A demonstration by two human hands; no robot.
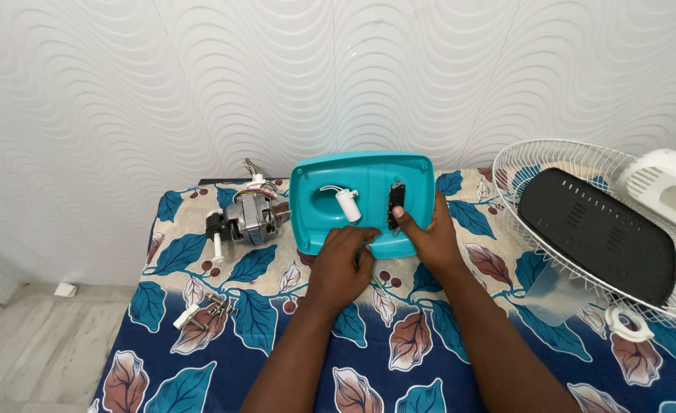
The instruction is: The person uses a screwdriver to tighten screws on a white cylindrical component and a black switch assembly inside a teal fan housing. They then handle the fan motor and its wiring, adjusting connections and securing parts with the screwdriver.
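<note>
A turquoise plastic fan base shell (368, 172) lies upside down on the leaf-patterned tablecloth, with a white cylindrical capacitor (348, 205) and a black switch block (396, 203) inside it. My left hand (342, 264) rests on the shell's near rim with fingers curled, seemingly pinching something small that I cannot make out. My right hand (430, 237) holds the shell's near right edge, its thumb pressed at the lower end of the switch block.
A fan motor (248, 218) with loose wires lies left of the shell. Small screws and a white part (204, 312) lie near the left front. At right are a white wire fan guard (583, 164), a black plate (596, 233), a white housing (671, 190), a white ring (627, 323).
</note>
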